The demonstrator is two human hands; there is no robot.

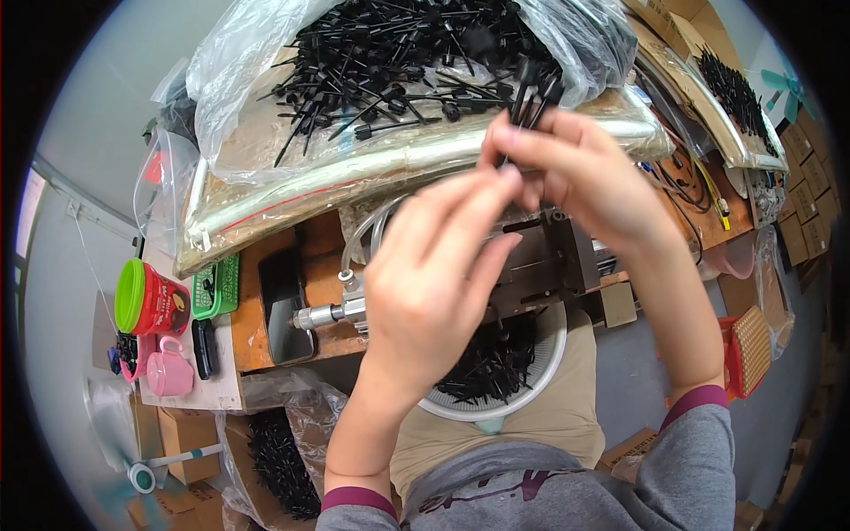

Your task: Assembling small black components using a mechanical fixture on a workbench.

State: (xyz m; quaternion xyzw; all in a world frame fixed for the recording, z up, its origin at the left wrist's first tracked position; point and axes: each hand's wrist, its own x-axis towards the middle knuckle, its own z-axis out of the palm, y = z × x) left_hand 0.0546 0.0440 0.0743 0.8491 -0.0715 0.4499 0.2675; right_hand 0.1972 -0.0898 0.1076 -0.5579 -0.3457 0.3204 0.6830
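My right hand [575, 164] is closed around a small bunch of black plastic sticks with thick heads [529, 88], heads up. Slightly blurred, my left hand [429, 265] reaches to the same spot; its fingertips meet the right fingers, and its thumb stands apart from them. Whether the left fingertips touch the stick ends is hidden. Beyond both hands, a heap of similar black sticks [390, 66] lies on a plastic-lined tray [310, 173]. Below the hands sits a metal fixture [540, 274] on the bench.
On my lap is a white basket [553, 372] of black parts. A phone [285, 310], green basket [217, 288], red tub [159, 296] and pink cup [170, 367] stand left. A lined box of black parts [282, 460] is lower left; a red crate [742, 354] is right.
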